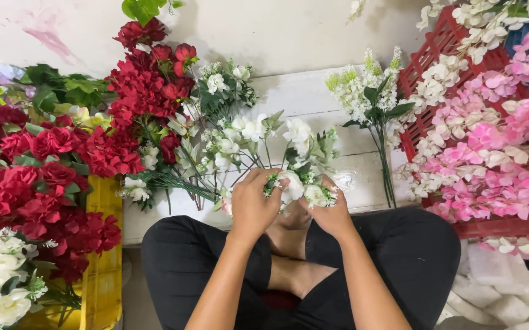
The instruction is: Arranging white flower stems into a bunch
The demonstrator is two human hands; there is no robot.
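Two hands | left hand (252, 205), right hand (332, 214) grips pinching soft ruffled white blooms (295, 186)

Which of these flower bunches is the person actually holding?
The small white bunch, gripped between the left hand and right hand. The red flowers and pink sprays lie untouched at the sides.

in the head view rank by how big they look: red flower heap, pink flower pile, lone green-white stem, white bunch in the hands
1. red flower heap
2. pink flower pile, roughly alike, cropped
3. lone green-white stem
4. white bunch
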